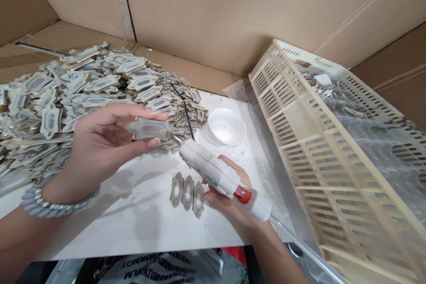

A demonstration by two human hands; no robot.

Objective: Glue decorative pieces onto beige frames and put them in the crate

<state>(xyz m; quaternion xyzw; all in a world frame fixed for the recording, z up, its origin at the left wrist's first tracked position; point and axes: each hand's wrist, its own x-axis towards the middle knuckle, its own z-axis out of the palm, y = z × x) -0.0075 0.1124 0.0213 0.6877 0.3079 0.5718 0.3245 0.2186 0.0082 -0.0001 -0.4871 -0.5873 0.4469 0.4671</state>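
Note:
My left hand (113, 137) pinches a small grey ornate frame-shaped plate (149, 129) between thumb and fingers, its pale, smooth recessed side facing up. In my right hand (229, 199) is a white hot glue gun (216, 166) with an orange-red trigger, and a long translucent glue stick (306, 248) runs out of its back. The metal nozzle (175, 138) meets or nearly meets the right end of the plate. Below, three similar plates (188, 192) lie side by side on the white tabletop (123, 226).
A large heap of the same plates (83, 82) fills the left and back. Behind the gun stands a white round bowl (227, 127). A cream slatted plastic crate (299, 151) holding metal pieces and clear plastic sheets is at right. Cardboard walls (206, 13) enclose the back.

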